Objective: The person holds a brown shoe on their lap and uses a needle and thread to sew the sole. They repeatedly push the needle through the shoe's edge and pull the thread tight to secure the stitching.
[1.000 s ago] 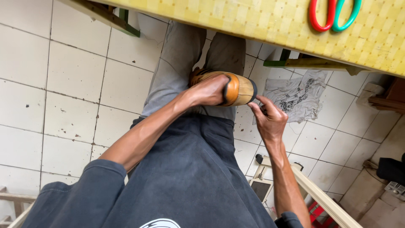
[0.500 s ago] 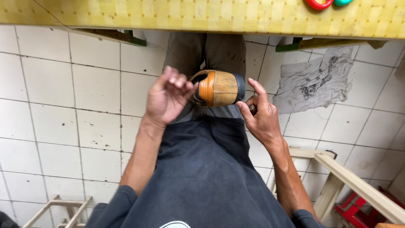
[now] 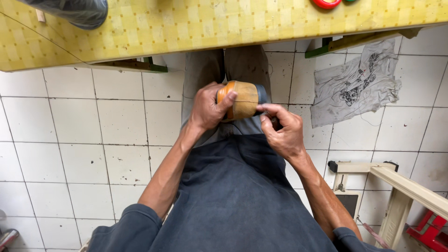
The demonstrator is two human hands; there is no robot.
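Head view, itemised from largest to smallest, every place taken from the tan wooden block (image 3: 242,99) in your lap.

1. White tiled floor (image 3: 70,135): spreads beneath and to both sides of the block.
2. Yellow checked tabletop (image 3: 196,23): just beyond the block, its edge crossing the top of the view; you sit tucked under it, so your knees pass below.
3. Dark apron (image 3: 233,196): on the near side of the block, covering your lap; it likely serves as a pad for work held low.
4. Grey printed cloth (image 3: 357,84): well to the right of the block, lying flat on the tiles.
5. Pale wooden frame (image 3: 401,186): right of and nearer than the block, by your right elbow.
6. Your left hand (image 3: 207,107): clasped around the block's left end, thumb across its top, seemingly to steady it.
7. Your right hand (image 3: 282,130): touching the block's right end, fingers pinched on something small and dark; what it is cannot be told.
8. The block itself: rounded, orange-rimmed at the left, a dark band at the right, resting on your thighs between both hands.
9. Red loop handle (image 3: 326,3): beyond the block, on the tabletop's far edge, mostly cut off.
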